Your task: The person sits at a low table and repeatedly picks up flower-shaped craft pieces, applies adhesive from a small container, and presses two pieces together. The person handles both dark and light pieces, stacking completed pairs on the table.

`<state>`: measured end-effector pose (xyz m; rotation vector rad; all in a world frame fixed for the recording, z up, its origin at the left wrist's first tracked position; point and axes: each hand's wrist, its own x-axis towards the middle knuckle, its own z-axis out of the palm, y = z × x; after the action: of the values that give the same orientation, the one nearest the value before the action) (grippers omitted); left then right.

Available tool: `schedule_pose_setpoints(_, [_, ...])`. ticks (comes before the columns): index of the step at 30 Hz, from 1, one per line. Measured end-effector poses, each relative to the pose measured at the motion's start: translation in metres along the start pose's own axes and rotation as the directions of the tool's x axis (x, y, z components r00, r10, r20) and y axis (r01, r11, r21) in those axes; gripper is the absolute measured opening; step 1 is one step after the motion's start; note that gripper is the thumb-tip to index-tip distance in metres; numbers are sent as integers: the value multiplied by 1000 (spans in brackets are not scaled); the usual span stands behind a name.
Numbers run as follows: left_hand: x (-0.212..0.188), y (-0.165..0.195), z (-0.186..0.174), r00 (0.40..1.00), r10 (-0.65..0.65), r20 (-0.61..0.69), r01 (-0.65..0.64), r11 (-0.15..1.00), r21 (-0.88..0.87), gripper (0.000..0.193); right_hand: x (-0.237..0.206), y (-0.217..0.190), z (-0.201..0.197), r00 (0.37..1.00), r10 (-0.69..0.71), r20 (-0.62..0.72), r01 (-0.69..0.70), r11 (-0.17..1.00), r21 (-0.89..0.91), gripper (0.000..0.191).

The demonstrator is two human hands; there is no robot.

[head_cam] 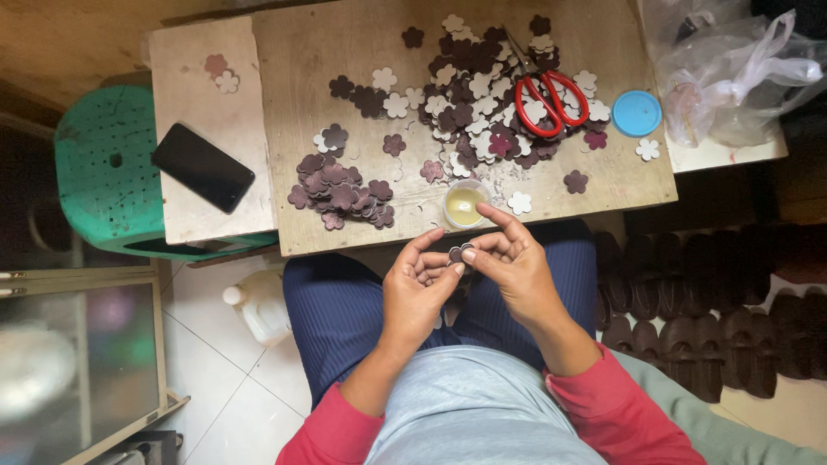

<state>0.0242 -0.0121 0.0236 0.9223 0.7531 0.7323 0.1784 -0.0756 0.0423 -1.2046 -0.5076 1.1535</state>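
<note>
Maroon flat flower cutout (461, 253) pinched between left hand (419, 288) and right hand (514, 263).

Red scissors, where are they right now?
In the head view the red scissors lie on the wooden board, upper right, on top of the big heap of flower cutouts, just left of the blue round lid.

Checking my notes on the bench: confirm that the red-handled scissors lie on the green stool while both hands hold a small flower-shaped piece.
Wrong in one respect. The head view shows the red-handled scissors lying on the wooden table, on the scattered flower cut-outs, not on the green stool. The left hand and right hand do hold a small flower-shaped piece.
</note>
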Motion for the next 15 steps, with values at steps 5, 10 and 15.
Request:
schedule_pose_setpoints(5, [1,-1,0,1000,-11,-5,10,1000,-25,57,1,7,-1,1000,0,-10,1,998,66,69])
schedule_pose_setpoints(10, [2,-3,-2,1000,-11,-12,10,1000,-19,57,1,12,0,1000,-11,-19,13,997,70,70])
schedule_pose_setpoints(15, [3,-5,-3,999,-29,14,30,998,-57,58,1,13,2,998,-31,-53,34,998,57,69])
